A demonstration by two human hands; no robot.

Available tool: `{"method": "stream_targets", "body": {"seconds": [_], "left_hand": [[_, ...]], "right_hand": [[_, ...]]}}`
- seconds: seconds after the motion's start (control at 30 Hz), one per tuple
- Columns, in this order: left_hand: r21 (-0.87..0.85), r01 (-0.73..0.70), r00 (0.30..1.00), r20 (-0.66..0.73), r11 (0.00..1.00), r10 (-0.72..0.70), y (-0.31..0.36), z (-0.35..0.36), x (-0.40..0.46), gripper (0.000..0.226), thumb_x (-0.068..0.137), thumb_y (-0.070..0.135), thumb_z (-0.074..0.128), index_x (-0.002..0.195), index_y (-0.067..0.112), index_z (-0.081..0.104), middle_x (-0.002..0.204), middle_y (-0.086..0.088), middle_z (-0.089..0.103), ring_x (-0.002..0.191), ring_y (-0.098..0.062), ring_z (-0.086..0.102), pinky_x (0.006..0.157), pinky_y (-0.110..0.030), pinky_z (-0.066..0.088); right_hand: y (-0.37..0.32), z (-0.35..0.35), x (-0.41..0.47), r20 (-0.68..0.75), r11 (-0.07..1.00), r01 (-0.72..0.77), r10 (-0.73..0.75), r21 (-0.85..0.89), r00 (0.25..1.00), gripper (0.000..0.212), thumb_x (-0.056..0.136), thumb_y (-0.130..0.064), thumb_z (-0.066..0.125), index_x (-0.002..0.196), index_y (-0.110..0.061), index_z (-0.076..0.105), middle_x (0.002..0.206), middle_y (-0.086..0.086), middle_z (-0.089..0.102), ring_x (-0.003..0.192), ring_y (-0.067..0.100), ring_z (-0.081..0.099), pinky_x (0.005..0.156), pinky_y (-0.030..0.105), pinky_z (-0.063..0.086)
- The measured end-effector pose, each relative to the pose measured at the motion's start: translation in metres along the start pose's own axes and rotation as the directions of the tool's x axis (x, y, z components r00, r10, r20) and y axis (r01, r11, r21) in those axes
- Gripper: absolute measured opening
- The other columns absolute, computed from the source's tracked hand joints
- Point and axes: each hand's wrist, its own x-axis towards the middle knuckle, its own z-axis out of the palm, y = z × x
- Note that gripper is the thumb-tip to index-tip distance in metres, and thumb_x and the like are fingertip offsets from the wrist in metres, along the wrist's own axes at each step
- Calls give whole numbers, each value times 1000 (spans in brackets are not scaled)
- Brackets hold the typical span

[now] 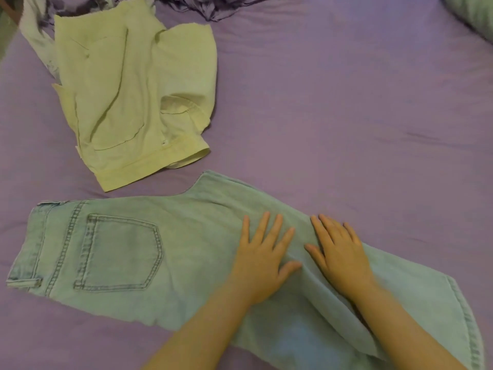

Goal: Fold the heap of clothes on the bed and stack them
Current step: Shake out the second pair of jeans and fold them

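Observation:
Light blue jeans lie flat across the near part of the purple bed, waistband at the left, back pocket facing up, legs running to the lower right. My left hand presses flat on the middle of the jeans with fingers spread. My right hand lies flat beside it on the leg, fingers straight. A pale yellow-green garment, loosely folded, lies above the jeans at the upper left.
A crumpled heap of light and dark clothes sits at the top left behind the yellow garment. Dark purple fabric bunches at the top centre. A pale green pillow shows at the top right corner.

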Motion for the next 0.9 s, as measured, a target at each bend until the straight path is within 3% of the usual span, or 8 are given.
{"method": "stream_targets", "body": {"seconds": [0.17,0.3,0.4,0.57,0.63,0.7,0.77,0.9], "left_hand": [[8,6,998,65,1000,-6,51,-11,37,47,93,40,38,131,21,57,139,-4,54,130,-31,48,102,-59,37],[-9,-44,990,137,999,45,85,-21,59,56,95,18,46,149,23,31,155,0,30,145,-31,20,113,-58,7],[-22,-102,977,186,995,104,103,-39,69,59,96,27,47,150,29,23,157,7,24,147,-24,8,115,-54,-4],[-201,-126,920,342,972,190,96,-62,58,29,93,40,54,121,36,61,121,17,62,119,-4,48,118,-40,4],[-332,-17,898,409,943,160,93,-65,43,26,92,50,54,94,30,70,92,13,67,86,0,56,112,-33,20],[-402,136,882,466,906,74,96,-63,35,45,93,53,49,78,15,67,71,2,60,64,-8,51,83,-27,38],[-358,166,912,409,919,-6,100,-56,40,39,97,44,47,94,11,69,84,-6,67,77,-18,59,72,-29,42],[-153,105,944,325,983,-50,101,-38,62,37,97,27,48,134,23,48,129,-5,54,115,-25,52,90,-34,46]], "right_hand": [[52,-14,-32,-50,999,-30,31,17,998,71,97,-56,17,113,-7,65,94,8,68,81,29,65,68,36,52],[84,-20,-55,-202,996,-59,73,73,977,36,84,-42,42,79,-13,64,73,4,56,65,29,55,55,35,44],[91,-33,-65,-270,993,-13,44,116,962,28,86,-36,43,70,-16,55,68,1,53,58,24,51,51,31,40],[83,-52,-96,-253,987,131,-104,92,962,38,96,-38,35,67,-23,55,54,-6,52,42,12,49,38,24,31],[79,-50,-106,-216,994,48,-27,96,976,40,100,-33,30,73,-22,57,57,-8,52,45,11,49,42,25,31],[78,-49,-107,-30,989,-118,121,93,992,18,97,-20,36,100,-24,54,83,-10,55,71,12,56,69,27,42],[86,-43,-103,139,962,-259,246,87,959,25,95,-12,39,118,-22,44,113,-5,52,98,20,55,90,35,42],[106,-40,-90,104,922,-382,386,-61,916,29,93,-30,55,119,-16,52,121,5,53,105,26,55,74,34,49]]}}
